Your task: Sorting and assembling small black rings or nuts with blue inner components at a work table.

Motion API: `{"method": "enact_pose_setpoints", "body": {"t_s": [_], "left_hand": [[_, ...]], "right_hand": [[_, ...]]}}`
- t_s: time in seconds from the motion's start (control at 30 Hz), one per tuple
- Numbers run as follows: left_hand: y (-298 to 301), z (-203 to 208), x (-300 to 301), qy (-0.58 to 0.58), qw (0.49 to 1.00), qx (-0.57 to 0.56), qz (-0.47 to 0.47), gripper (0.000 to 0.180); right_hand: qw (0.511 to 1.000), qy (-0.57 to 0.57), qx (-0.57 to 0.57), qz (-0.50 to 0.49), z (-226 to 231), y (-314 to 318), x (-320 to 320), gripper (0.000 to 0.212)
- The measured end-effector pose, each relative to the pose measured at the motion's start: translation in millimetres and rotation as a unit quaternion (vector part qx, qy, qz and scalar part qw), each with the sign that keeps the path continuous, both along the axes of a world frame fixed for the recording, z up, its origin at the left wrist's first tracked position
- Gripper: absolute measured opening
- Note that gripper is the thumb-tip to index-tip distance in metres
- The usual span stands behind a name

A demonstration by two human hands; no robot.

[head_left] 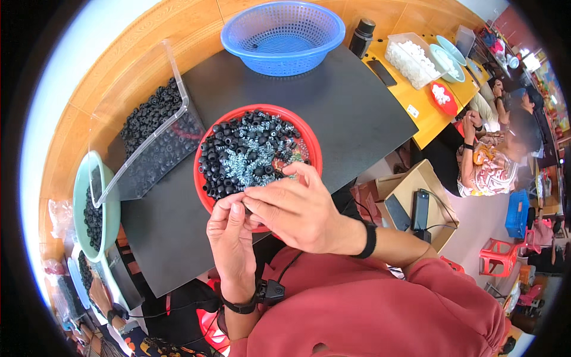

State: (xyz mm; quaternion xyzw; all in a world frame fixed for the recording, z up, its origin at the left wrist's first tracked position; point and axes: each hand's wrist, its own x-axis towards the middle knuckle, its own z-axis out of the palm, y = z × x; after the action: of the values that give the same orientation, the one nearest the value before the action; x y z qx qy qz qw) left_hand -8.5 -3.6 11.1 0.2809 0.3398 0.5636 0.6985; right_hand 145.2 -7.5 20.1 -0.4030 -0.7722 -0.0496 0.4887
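My left hand (231,238) and my right hand (303,211) meet over the near edge of a red basin (317,152). Thumbs and fingertips of both are pinched together on a small dark piece (246,209), mostly covered by the fingers, so its exact kind does not show. Inside the basin lie many small black hollow plastic parts (221,169) mixed with small metal coil springs (250,156). Part of the basin's patterned bottom shows at its right side. A black band circles each wrist, the left one carrying a small black device.
Left of the basin, a clear plastic box (181,89) of black parts leans tilted beside a green basin (80,178). A blue basket (282,59) stands at the back of the black table (357,107). Rightward are a yellow table with white parts (410,56), a cardboard box (443,223) and seated people.
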Motion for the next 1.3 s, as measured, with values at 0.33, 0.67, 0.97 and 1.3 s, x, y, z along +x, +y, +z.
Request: {"method": "enact_pose_setpoints", "body": {"t_s": [0.33, 0.67, 0.97, 1.3], "left_hand": [[7, -3, -7, -0.084, 0.995, -0.029, -0.034, 0.012], [7, 4, -8, -0.068, 0.995, -0.031, -0.060, 0.012], [13, 5, 3, -0.048, 0.993, -0.027, -0.106, 0.015], [20, 3, 23, -0.024, 0.995, -0.037, -0.088, 0.021]], "right_hand": [[0.955, -0.145, -0.231, -0.118, -4, 62, 88, 0.007], [0.908, -0.301, -0.272, -0.100, -24, 80, 75, 0.009], [0.934, -0.277, -0.217, -0.064, -1, 69, 75, 0.010], [0.954, -0.285, 0.058, 0.069, 50, 45, 51, 0.013]]}}
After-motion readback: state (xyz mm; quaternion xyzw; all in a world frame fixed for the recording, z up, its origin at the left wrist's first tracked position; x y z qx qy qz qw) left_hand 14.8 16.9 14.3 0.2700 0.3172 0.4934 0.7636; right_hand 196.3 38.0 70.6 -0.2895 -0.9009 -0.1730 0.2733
